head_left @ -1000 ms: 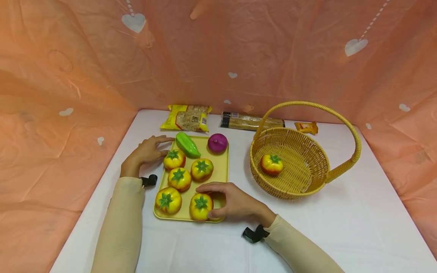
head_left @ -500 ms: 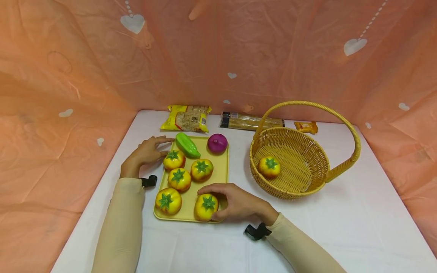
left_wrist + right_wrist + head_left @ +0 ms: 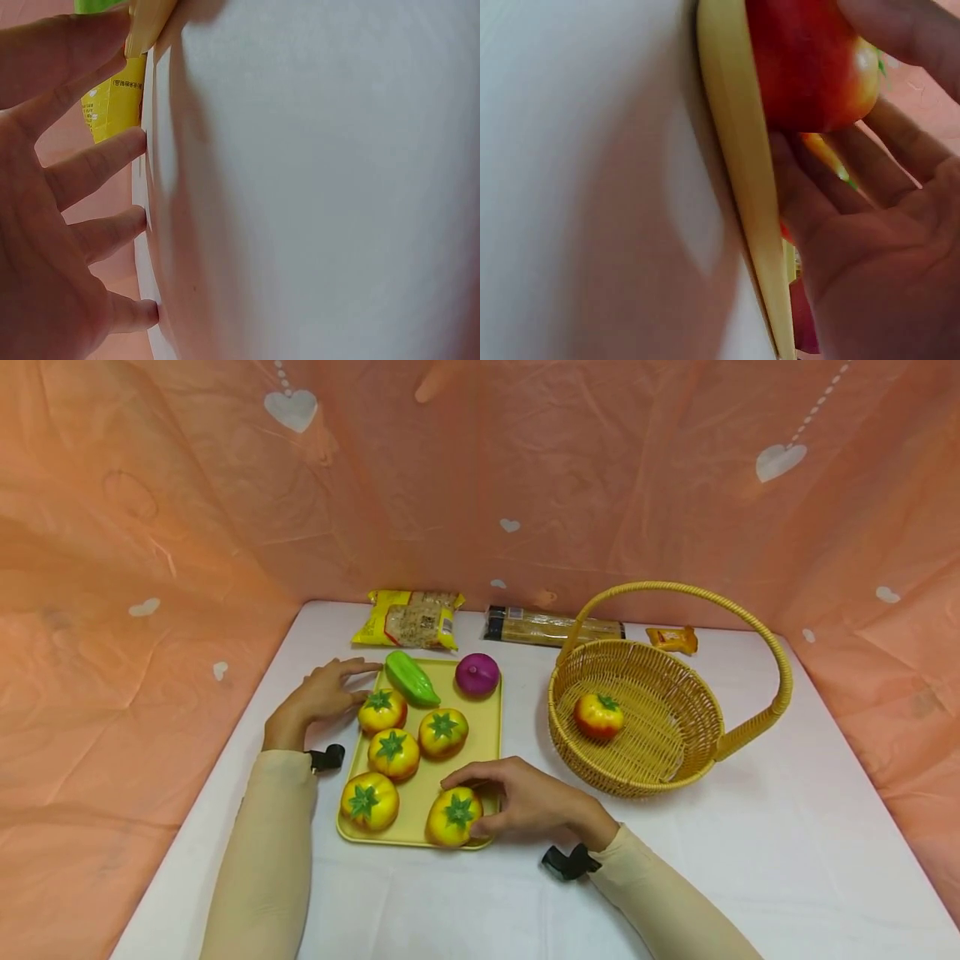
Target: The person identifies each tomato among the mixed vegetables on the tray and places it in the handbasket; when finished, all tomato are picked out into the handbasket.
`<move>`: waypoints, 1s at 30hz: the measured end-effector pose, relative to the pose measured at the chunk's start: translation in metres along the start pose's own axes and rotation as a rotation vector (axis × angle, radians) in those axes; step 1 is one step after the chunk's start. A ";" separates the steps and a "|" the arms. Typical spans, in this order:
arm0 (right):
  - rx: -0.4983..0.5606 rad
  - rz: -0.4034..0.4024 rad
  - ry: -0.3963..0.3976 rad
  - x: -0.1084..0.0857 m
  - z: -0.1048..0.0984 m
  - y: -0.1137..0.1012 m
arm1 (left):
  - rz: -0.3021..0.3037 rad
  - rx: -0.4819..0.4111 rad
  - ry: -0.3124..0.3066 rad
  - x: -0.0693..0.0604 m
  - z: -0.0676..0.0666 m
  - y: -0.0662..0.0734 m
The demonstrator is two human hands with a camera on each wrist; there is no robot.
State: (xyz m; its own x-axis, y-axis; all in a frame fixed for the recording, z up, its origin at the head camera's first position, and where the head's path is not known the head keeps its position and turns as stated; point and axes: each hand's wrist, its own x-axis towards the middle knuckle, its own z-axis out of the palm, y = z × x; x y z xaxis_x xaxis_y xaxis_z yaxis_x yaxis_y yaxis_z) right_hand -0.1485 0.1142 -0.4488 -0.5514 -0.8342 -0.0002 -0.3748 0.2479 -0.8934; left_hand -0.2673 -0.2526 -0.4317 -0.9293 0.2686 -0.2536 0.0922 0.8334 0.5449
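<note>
- Head: looks forward and down from above the near side of the white tablecloth [image 3: 765, 852], well back, with the wicker basket [image 3: 637, 783] wholly in frame.
- Left wrist: low, rolled sideways, close to the left hand [image 3: 321, 695]; shares the yellow packet [image 3: 411, 620] with the head view.
- Right wrist: low, also sideways, close to the right hand [image 3: 528, 803]; the yellow tray [image 3: 482, 735] shows in all three views.
</note>
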 end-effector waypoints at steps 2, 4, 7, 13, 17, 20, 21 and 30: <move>0.043 0.010 0.001 0.001 0.001 0.000 | 0.002 -0.002 -0.002 0.000 0.000 0.000; 0.074 0.012 0.002 0.001 0.002 0.000 | 0.004 -0.001 -0.002 0.000 0.000 -0.001; 0.053 -0.009 0.001 0.001 0.002 0.001 | 0.007 0.001 0.000 0.000 0.000 -0.001; -0.031 -0.042 -0.021 -0.001 0.000 0.002 | 0.003 -0.001 0.002 0.000 0.000 0.000; -0.017 -0.031 -0.013 0.000 -0.001 0.001 | 0.004 0.006 0.000 -0.001 -0.001 0.000; 0.027 -0.024 0.009 -0.003 -0.004 -0.003 | 0.022 0.015 0.008 -0.001 -0.002 0.000; 0.050 -0.025 0.023 -0.005 -0.005 -0.006 | 0.030 0.019 0.010 0.000 -0.002 0.001; 0.165 0.001 0.265 -0.068 -0.035 -0.033 | 0.021 0.019 0.002 0.000 -0.002 0.000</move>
State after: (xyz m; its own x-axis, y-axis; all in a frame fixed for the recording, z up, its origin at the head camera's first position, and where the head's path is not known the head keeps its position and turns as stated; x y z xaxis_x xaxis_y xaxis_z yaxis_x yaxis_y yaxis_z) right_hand -0.1246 0.1804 -0.4038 -0.7352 -0.6710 0.0963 -0.2597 0.1476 -0.9543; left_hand -0.2677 -0.2537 -0.4303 -0.9279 0.2848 -0.2406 0.1182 0.8368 0.5346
